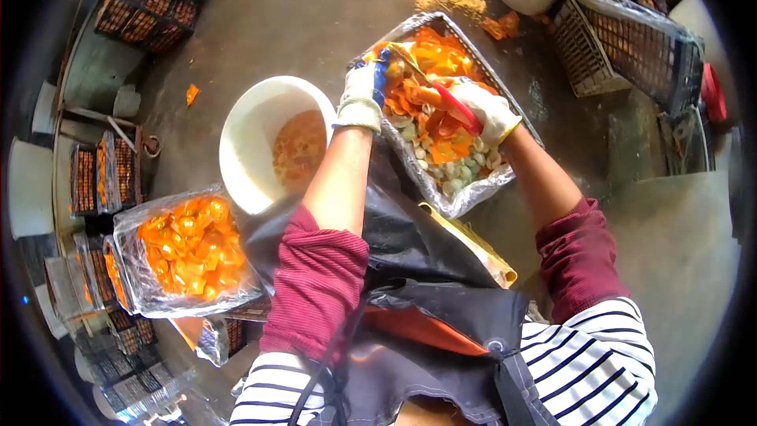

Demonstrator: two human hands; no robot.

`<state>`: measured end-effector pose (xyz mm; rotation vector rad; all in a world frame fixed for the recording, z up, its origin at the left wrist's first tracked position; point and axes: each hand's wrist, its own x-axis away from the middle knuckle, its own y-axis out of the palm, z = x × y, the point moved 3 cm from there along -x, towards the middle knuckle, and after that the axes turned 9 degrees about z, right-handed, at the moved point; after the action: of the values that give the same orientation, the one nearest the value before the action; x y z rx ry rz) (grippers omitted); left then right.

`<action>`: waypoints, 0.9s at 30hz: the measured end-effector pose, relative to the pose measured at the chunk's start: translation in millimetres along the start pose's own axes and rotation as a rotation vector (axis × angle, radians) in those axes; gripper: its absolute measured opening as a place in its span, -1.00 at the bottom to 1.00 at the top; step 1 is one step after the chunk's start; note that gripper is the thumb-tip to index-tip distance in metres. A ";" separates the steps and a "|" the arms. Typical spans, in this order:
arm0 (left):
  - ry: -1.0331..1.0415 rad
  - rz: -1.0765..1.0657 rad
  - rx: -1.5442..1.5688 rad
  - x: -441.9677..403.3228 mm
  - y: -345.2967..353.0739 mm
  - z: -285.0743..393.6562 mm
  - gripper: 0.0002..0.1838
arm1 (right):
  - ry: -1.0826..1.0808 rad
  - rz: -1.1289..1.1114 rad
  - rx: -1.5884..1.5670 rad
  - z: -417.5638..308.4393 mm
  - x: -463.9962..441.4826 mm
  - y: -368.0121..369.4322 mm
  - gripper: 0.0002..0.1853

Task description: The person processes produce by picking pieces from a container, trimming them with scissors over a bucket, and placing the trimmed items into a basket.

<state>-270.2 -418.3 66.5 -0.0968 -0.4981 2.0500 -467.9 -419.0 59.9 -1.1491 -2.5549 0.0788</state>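
Where the right hand (486,113) is, orange pieces (444,128) lie beneath.

Open floor (244,39) lies beyond the white tub (252,138), and a strip of it runs between the lined crate (456,203) and the tilted crates (643,51) on the right. The tub's tall rim, just left of the left forearm, stands in the way of a low sweep toward the orange-filled crate (130,244). Raised walls ring the lined crate, leaving the way in from above, where both gloved hands, left (364,88) and right (482,110), crowd the space.
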 end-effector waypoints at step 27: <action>-0.037 -0.264 0.762 -20.0 17.5 -63.3 -0.55 | 0.122 -0.097 0.007 -28.0 26.5 -47.1 -0.61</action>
<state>-257.1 -423.4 -0.7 0.4394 0.2597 1.8537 -509.0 -433.6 102.6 -0.9940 -2.4956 -0.0048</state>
